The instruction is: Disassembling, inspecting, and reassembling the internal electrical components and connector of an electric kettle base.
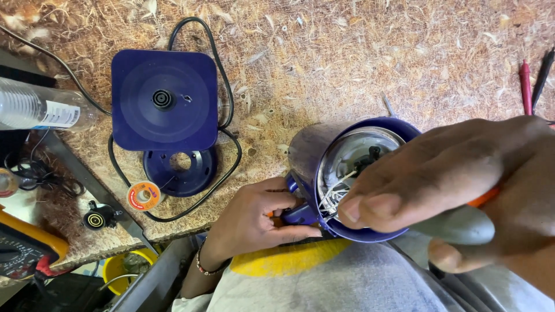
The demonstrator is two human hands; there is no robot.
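Observation:
A dark blue electric kettle (312, 151) lies on its side at the bench edge, its open underside facing me, with white wires and a black part visible inside. My left hand (254, 219) grips the kettle's handle at the lower left. My right hand (462, 179) is close to the camera, shut on a tool with a grey and orange handle (462, 225). Its tip reaches into the kettle's underside and is hidden by my fingers.
The kettle's blue square power base (165, 98) with black cord lies on the chipboard bench, a round blue cover (180, 170) beside it. Nearby are a solder spool (143, 196), a clear plastic bottle (40, 107), a yellow multimeter (23, 245), and red and black probes (526, 81).

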